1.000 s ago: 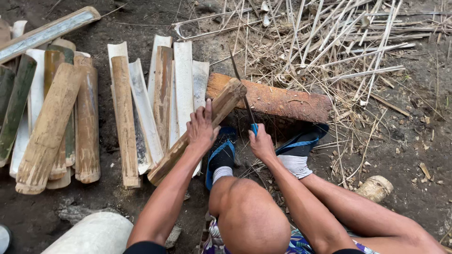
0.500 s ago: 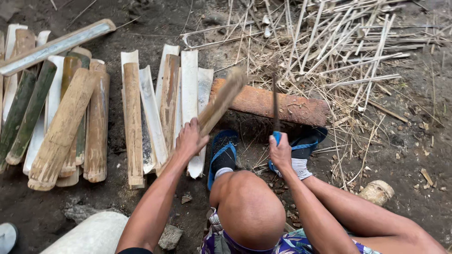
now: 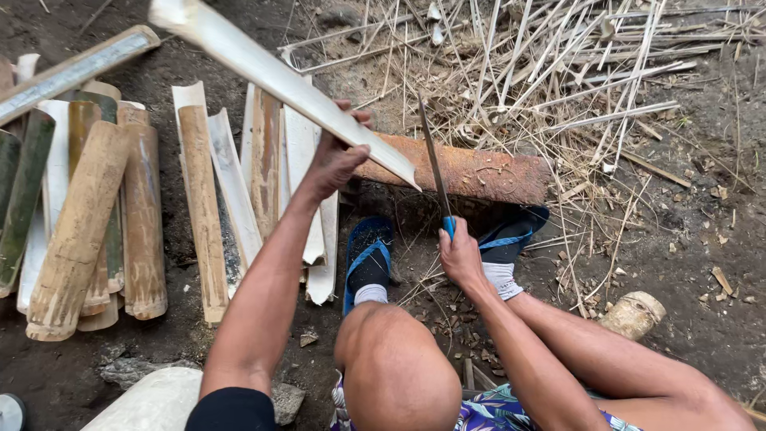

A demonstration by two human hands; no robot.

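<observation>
Two bare hands are working here, and we are looking down on them from above. Our left hand is closing around the middle of a long pale split bamboo slat, and we are holding it lifted in the air, tilted from upper left down to lower right. Its lower end is hanging just above a thick reddish-brown log that is lying across the dark soil. Our right hand is gripping tightly the blue handle of a long narrow dark blade; the blade is pointing up and away from us, and its middle is crossing in front of the log, just beside the lower end of the slat. We cannot tell if the blade is touching the slat. Below the log, our two feet are sitting in blue sandals. On the left, a row of cut bamboo halves is lying side by side on the ground. Behind the log, a loose heap of thin dry bamboo strips is spreading over the soil.
</observation>
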